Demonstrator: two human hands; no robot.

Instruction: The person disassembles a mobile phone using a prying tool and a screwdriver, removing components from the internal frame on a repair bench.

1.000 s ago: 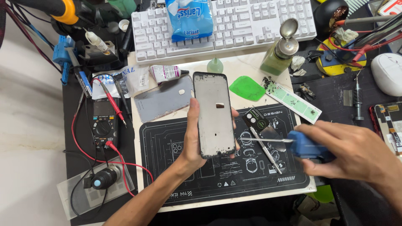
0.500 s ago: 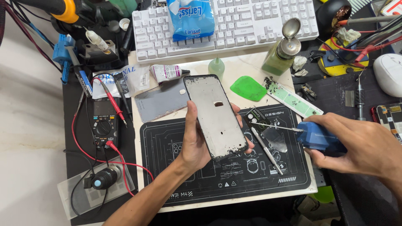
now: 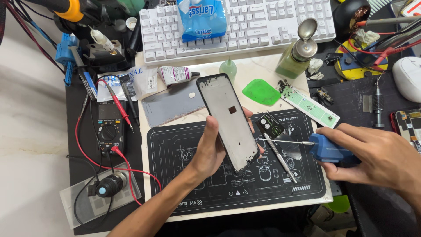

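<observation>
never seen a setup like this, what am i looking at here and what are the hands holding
This is one picture from a camera worn on a person's head, looking down at their own two bare hands over a cluttered workbench. No machine is involved.

The left hand holds up a phone frame, tilted, with its pale inner side facing the camera. The right hand grips a blue tool whose thin metal tip points toward the frame's lower edge.

Below them lies a black work mat with tweezers resting on it. Around it sit a white keyboard, a green bottle with a metal top, a green plastic pick, a grey phone back cover and, at the left, a black meter with red leads.
</observation>
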